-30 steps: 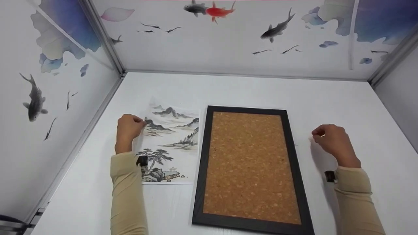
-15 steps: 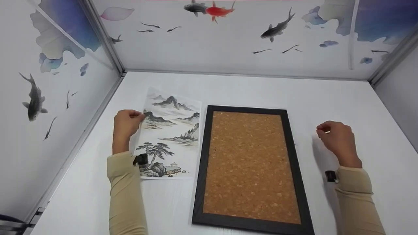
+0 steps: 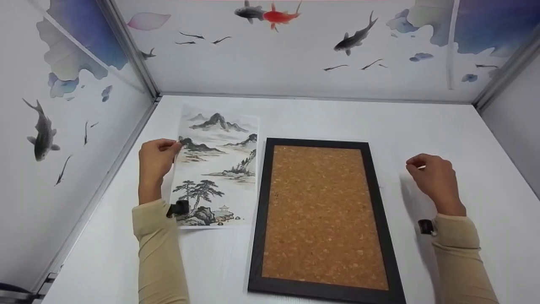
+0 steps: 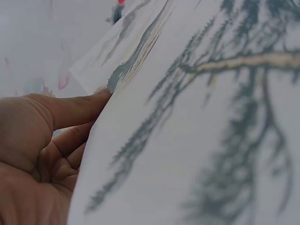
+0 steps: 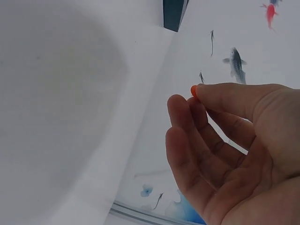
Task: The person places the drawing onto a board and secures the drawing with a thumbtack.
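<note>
My left hand (image 3: 157, 162) pinches the left edge of a sheet of paper with an ink landscape painting (image 3: 228, 169) between thumb and fingers. In the left wrist view, the printed sheet (image 4: 154, 178) curves away from the fingertips. Its right side lies close along the left side of a black-framed cork board (image 3: 320, 219). To the right of the board is my right hand (image 3: 434, 179), over the table. The right wrist view shows a small orange knob (image 5: 194, 91), like a push pin's head, pinched at the thumb tip; the fingers hide the rest of it.
White table top (image 3: 337, 118) surrounds the board and sheet. A back wall (image 3: 295, 63) and a left wall (image 3: 84, 160), printed with fish and leaves, enclose the table, along with a plain wall (image 3: 514, 118) at right.
My left hand has moved up and left with the landscape sheet, whose top now lies farther back. My right hand has risen slightly. The cork board has stayed put.
</note>
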